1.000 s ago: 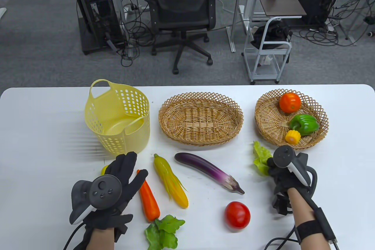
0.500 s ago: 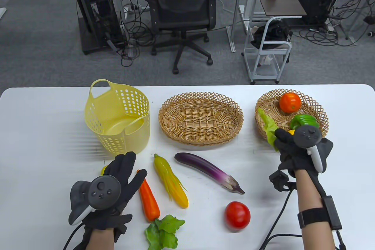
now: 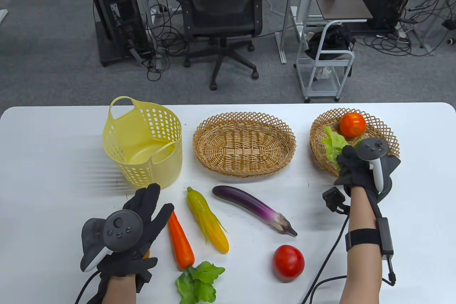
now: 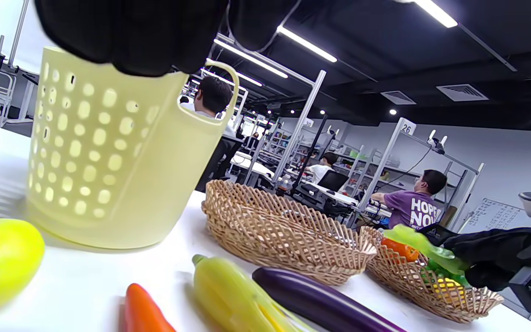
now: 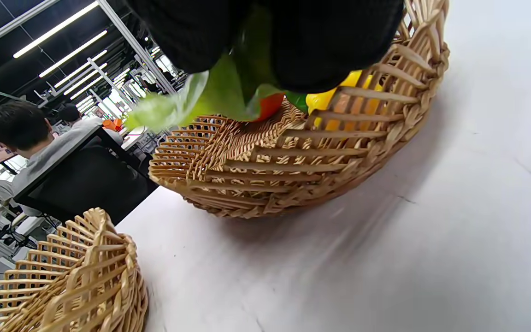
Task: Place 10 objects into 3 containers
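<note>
We find the right hand (image 3: 359,170) over the near rim of the right wicker basket (image 3: 386,129), its fingers (image 5: 334,50) clamped on a lettuce leaf (image 3: 333,145). The leaf projects from the fingers up and to the left, hanging above the basket's interior beside the orange tomato (image 3: 352,124). In our judgement release is the next step; the leaf already lies inside the rim line. The left hand (image 3: 128,236) rests on the counter (image 3: 53,175) with fingers spread, gripping nothing, nearest the carrot (image 3: 181,243) and a yellow-green fruit (image 4: 2,263).
</note>
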The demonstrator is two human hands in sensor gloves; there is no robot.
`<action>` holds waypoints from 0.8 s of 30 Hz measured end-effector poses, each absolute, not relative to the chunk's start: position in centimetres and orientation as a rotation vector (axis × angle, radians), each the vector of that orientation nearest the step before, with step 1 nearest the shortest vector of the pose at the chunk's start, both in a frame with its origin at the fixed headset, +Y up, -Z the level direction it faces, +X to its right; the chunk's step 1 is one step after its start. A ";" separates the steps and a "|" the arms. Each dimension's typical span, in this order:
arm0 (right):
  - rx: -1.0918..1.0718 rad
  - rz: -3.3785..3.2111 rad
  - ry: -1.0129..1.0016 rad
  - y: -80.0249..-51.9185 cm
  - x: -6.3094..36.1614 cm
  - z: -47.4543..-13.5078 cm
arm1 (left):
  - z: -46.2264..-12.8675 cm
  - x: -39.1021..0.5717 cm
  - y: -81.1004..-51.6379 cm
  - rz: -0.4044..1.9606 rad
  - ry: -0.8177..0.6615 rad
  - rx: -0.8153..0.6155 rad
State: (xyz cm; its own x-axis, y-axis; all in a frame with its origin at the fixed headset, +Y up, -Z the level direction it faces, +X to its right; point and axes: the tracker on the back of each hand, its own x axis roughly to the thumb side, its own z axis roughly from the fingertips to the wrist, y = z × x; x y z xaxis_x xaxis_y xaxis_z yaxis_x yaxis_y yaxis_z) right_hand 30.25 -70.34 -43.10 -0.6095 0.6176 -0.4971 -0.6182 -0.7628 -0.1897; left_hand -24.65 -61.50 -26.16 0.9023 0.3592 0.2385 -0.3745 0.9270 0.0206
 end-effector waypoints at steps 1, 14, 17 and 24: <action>-0.703 2.327 0.005 -70.4 30.3 -43.0 | -26.2 -24.6 -61.5 0.377 -0.236 0.064; -0.317 2.404 0.173 -68.4 29.2 -37.0 | -25.5 -24.3 -61.1 0.396 -0.279 0.084; -0.222 2.464 0.397 -67.6 27.9 -35.0 | -25.2 -24.3 -60.8 0.404 -0.289 0.094; 0.063 2.563 0.912 -67.0 22.1 -30.5 | -24.8 -24.2 -60.6 0.413 -0.312 0.111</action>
